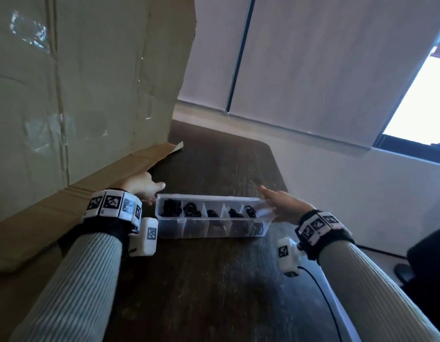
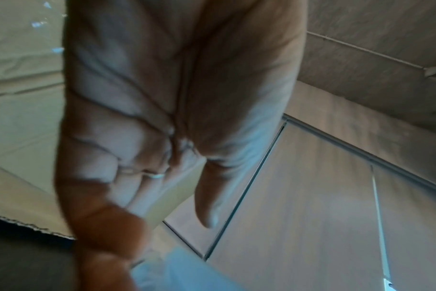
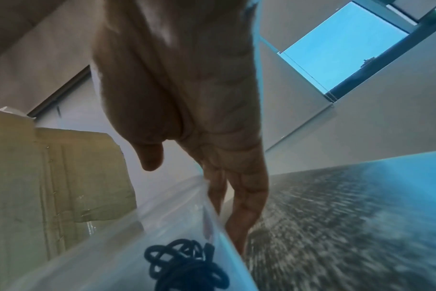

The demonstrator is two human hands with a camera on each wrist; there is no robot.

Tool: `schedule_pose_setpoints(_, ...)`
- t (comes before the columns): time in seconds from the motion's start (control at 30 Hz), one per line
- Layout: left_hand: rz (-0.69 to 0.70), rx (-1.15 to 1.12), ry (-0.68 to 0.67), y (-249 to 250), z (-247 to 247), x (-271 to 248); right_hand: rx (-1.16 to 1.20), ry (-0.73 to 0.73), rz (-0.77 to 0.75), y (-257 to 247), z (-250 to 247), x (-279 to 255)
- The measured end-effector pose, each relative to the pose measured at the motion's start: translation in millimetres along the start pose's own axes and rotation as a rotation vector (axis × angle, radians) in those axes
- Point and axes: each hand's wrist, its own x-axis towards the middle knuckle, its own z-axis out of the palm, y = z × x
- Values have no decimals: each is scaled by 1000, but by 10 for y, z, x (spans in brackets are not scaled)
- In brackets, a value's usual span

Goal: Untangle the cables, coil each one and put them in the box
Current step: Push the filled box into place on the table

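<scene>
A clear plastic box (image 1: 209,198) with several divided compartments sits on the dark table. Each compartment that shows holds a coiled black cable (image 1: 173,208). My left hand (image 1: 152,193) is at the box's left end, fingers straight and thumb stretched out over the corner. My right hand (image 1: 275,198) lies flat against the right end. In the right wrist view its fingers (image 3: 247,196) run down the outside of the box wall (image 3: 219,226), beside a black cable coil (image 3: 187,263). The left wrist view shows the left hand's open palm (image 2: 162,118) above a blurred box corner (image 2: 187,271).
A tall cardboard box (image 1: 78,82) stands at the left, with its flap (image 1: 66,206) lying on the table (image 1: 214,280) by my left wrist. The table's right edge runs close to my right forearm. A thin black wire (image 1: 322,292) trails from the right wrist camera. A dark chair (image 1: 426,255) is at the far right.
</scene>
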Motion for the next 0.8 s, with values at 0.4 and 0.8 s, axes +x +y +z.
schedule_pose_setpoints(0.4,176,-226,61,282,-1,-201,286,53,-61,136,-226,-439)
schedule_pose_setpoints(0.8,292,548,-243,399,255,-646,-971,-67,-221,142,77,-849)
